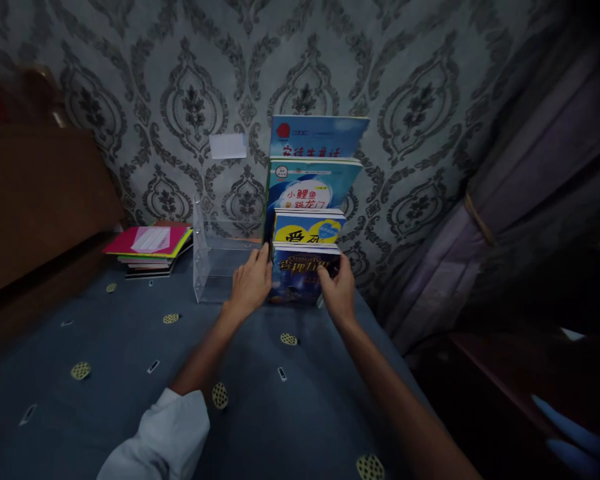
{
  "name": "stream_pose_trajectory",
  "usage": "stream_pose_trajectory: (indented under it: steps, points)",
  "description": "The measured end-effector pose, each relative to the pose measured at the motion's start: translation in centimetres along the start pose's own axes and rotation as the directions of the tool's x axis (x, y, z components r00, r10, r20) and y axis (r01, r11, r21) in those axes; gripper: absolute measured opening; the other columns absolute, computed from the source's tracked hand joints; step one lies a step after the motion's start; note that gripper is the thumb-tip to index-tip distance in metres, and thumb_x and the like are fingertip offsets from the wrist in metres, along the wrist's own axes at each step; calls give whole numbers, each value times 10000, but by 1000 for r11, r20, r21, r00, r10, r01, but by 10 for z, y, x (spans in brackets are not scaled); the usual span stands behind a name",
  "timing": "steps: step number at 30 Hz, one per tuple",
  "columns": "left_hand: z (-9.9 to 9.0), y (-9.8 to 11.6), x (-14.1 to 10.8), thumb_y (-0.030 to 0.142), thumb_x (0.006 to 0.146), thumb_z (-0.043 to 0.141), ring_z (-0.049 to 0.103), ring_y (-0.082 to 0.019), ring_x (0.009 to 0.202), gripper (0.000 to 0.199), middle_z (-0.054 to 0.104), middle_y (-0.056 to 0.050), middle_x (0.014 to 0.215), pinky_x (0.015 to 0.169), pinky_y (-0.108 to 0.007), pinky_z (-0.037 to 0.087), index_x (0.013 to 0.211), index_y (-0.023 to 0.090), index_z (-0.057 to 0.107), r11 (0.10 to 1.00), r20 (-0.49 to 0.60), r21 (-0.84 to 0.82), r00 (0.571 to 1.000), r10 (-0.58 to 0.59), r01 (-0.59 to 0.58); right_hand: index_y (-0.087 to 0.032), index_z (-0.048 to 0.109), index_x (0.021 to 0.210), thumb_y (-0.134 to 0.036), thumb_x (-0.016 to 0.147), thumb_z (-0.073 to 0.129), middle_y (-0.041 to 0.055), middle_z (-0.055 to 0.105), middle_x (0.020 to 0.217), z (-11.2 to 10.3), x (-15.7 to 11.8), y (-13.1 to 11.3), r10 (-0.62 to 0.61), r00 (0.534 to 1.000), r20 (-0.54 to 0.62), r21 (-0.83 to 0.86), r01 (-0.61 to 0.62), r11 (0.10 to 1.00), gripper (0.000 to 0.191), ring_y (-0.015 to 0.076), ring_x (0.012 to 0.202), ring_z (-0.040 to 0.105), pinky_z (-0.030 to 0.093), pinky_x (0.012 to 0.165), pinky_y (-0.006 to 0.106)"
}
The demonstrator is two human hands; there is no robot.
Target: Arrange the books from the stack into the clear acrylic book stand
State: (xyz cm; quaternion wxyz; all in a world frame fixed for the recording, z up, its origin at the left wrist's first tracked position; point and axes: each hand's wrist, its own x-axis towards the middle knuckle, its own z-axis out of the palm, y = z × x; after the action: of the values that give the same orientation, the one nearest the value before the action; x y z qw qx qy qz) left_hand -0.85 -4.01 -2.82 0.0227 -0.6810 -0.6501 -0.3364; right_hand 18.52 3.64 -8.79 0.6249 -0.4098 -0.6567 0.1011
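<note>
Head view, upright dark-blue book (297,283), cover facing camera, right hand (341,291) pinching, left hand (251,281) grip unclear

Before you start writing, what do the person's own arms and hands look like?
The left hand and right hand are ungloved, with no ring or watch visible. A loose, wrinkled, pale sleeve ends partway up the left forearm; the right forearm shows no sleeve.

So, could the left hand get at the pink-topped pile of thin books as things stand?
Probably, by going around: the clear plastic rack's end panel stands between the left hand and the pile, but its front side looks free.
</note>
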Motion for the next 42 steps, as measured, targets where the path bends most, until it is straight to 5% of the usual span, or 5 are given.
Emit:
stream_pose_trajectory:
  steps: [12, 16, 22, 32, 42]
  points:
    - [-93, -69, 12, 192, 995, 438, 711, -197, 988, 311, 700, -73, 1131, 889, -345, 584, 1270, 173, 582, 941, -485, -317, 873, -54, -118, -200, 591, 1328, -256, 945, 565, 135, 591, 1349, -16, -11, -82, -314, 931, -187, -70, 306, 949, 388, 287, 1322, 531, 401, 1127, 531]
    - [-104, -75, 9, 207, 1008, 423, 726, -139, 805, 273, 710, -42, 1046, 760, -274, 598, 1222, 181, 590, 917, -496, -389, 859, -128, -88, -237, 675, 1148, -147, 967, 510, 63, 727, 1059, 11, -52, -114, -362, 902, 233, 149, 335, 930, 261, 208, 1006, 697, 570, 903, 386]
    - [-94, -115, 18, 241, 1031, 385, 734, -147, 793, 298, 729, -49, 1058, 754, -277, 587, 1247, 197, 586, 947, -471, -316, 875, -107, -54, -226, 703, 1144, -122, 946, 490, 110, 708, 1189, 60, -138, -141, -337, 563, 755, 333, 114, 936, 308, 228, 1135, 667, 549, 999, 420]
    - [-113, -299, 46, 591, 891, 586, 222, -394, 1532, 866, 253, -255, 1637, 1183, -606, 246, 1560, 119, 303, 825, 161, 505, 911, -379, 254, -203, 669, 1160, -120, 947, 472, 148, 652, 1293, 88, -190, -129, -276, 504, 818, 343, -43, 938, 302, 235, 1239, 612, 525, 1046, 425]
    - [-87, -339, 61, 568, 884, 619, 301, -376, 1498, 865, 293, -199, 1637, 1172, -664, 202, 1588, 244, 234, 820, 369, 571, 882, -294, 35, -227, 649, 1189, -104, 935, 482, 121, 643, 1324, 87, -188, -122, -283, 447, 849, 319, -6, 948, 328, 204, 1256, 603, 525, 1039, 363]
